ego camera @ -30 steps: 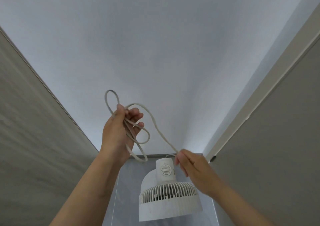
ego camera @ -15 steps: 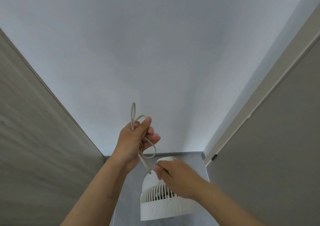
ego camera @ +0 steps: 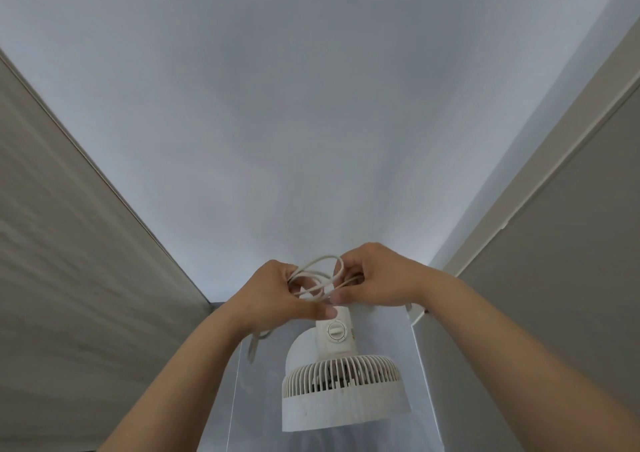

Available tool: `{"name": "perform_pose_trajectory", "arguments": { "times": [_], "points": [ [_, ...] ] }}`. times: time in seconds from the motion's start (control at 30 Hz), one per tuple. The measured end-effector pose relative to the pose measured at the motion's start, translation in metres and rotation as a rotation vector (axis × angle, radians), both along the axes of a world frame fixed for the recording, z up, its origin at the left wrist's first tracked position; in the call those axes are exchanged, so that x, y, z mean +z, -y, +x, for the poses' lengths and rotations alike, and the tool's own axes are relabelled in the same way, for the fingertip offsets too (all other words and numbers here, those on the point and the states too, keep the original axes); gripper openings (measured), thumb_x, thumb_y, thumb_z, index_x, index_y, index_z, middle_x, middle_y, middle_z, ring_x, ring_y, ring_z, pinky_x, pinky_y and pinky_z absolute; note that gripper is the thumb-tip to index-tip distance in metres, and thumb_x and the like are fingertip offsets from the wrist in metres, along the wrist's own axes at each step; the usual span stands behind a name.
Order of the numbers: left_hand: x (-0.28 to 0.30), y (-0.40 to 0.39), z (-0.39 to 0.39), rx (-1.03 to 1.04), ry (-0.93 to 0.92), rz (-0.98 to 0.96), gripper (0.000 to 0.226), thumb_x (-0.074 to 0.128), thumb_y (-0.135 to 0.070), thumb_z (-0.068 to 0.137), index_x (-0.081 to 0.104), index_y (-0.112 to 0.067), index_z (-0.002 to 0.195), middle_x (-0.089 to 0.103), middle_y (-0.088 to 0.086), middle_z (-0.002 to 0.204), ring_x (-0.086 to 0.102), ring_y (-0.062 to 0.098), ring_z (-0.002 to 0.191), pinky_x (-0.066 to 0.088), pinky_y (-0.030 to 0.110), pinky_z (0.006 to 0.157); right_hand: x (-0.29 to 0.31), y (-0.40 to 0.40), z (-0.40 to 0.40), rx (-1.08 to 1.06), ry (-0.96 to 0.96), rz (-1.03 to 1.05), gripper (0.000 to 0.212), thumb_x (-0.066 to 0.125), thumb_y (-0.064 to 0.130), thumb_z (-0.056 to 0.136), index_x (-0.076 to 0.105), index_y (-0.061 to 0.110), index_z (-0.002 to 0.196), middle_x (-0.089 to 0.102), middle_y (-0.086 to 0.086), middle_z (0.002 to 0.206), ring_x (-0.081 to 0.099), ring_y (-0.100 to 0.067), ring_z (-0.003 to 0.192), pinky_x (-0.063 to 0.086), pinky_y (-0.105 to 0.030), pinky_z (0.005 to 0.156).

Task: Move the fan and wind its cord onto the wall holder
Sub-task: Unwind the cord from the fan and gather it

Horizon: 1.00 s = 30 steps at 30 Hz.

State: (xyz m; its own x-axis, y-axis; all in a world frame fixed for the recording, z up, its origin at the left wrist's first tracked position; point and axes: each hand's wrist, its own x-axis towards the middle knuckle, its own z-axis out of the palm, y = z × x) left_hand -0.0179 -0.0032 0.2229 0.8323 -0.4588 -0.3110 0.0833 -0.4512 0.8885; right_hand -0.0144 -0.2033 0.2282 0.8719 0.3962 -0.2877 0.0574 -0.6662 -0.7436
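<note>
Left hand (ego camera: 277,295): raised above the fan, fingers curled round a bundle of cord loops, thumb stretched out rightward with its tip just above the fan's neck.
Right hand (ego camera: 375,276): raised beside the left hand, close enough that the fingertips of the two nearly meet; its fingers are bent in and pinch the right side of the same loops, thumb underneath.
Cord (ego camera: 320,278): pale, gathered into several overlapping loops held between the two hands; one loop arches up over the gap between them, and a short length hangs down under the left wrist, left of the fan.
Fan (ego camera: 341,392): white, directly below both hands and between the two forearms; its ribbed round grille faces downward and toward the camera, its curved housing rises up behind.
Neck of the fan (ego camera: 337,330): a white column just under the left thumb tip, running up toward the hands; where it ends is hidden by them.
Dial (ego camera: 336,331): round, with a bar-shaped grip, on the front of the neck, just below the left thumb.
Wall holder: cannot be made out; the hands cover the spot where the neck meets the wall.
Back wall (ego camera: 377,333): grey panel behind the fan, below the hands.
Side walls (ego camera: 69,278): beige-grey, one to the left of the left arm and one to the right of the right arm.
Ceiling (ego camera: 311,105): plain white, filling the view above both hands.
</note>
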Motion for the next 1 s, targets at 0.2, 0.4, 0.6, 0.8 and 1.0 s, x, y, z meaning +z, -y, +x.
{"name": "perform_pose_trajectory", "arguments": {
  "times": [0.2, 0.4, 0.6, 0.8, 1.0],
  "points": [
    [-0.024, -0.005, 0.009, 0.060, 0.038, 0.016, 0.031, 0.080, -0.036, 0.074, 0.066, -0.008, 0.070, 0.051, -0.006, 0.057, 0.043, 0.008, 0.054, 0.036, 0.021, 0.057, -0.019, 0.007, -0.004, -0.145, 0.022, 0.224, 0.001, 0.071, 0.013, 0.085, 0.070, 0.013, 0.084, 0.064, 0.013, 0.062, 0.056, -0.002, 0.056, 0.046, -0.015, 0.061],
    [-0.040, 0.002, 0.012, 0.341, -0.102, -0.310, 0.021, 0.067, -0.024, 0.088, 0.059, -0.013, 0.073, 0.048, -0.003, 0.061, 0.038, 0.013, 0.055, 0.034, 0.022, 0.052, -0.052, -0.007, -0.006, -0.460, 0.075, 0.490, 0.013, 0.063, 0.011, 0.091, 0.069, 0.022, 0.086, 0.066, 0.004, 0.069, 0.062, -0.009, 0.064, 0.056, -0.035, 0.074],
    [-0.055, 0.004, 0.020, 0.548, -0.238, -0.591, 0.039, 0.065, -0.034, 0.081, 0.073, -0.007, 0.108, 0.067, 0.002, 0.109, 0.044, 0.010, 0.074, 0.036, 0.025, 0.070, -0.092, 0.000, -0.012, -0.457, 0.013, 0.281, 0.017, 0.055, 0.026, 0.096, 0.067, 0.017, 0.087, 0.069, 0.003, 0.077, 0.060, -0.003, 0.070, 0.045, -0.013, 0.067],
    [-0.077, 0.015, 0.022, 0.613, -0.230, -0.521, 0.036, 0.049, -0.042, 0.096, 0.079, -0.024, 0.095, 0.071, -0.004, 0.109, 0.049, 0.011, 0.090, 0.039, 0.026, 0.081, -0.113, -0.007, -0.015, -0.478, 0.059, 0.362, 0.025, 0.053, 0.024, 0.097, 0.066, 0.011, 0.079, 0.047, 0.010, 0.059, 0.037, -0.001, 0.052, 0.033, -0.014, 0.054],
    [-0.099, 0.037, 0.019, 0.571, -0.255, -0.480, 0.053, 0.055, -0.050, 0.085, 0.063, -0.001, 0.104, 0.069, -0.007, 0.071, 0.058, 0.013, 0.065, 0.050, 0.021, 0.060, -0.132, -0.033, -0.014, -0.386, 0.015, 0.427, 0.027, 0.052, 0.027, 0.098, 0.068, 0.011, 0.082, 0.055, 0.004, 0.061, 0.043, -0.002, 0.055, 0.036, -0.020, 0.058]
  ]
}}
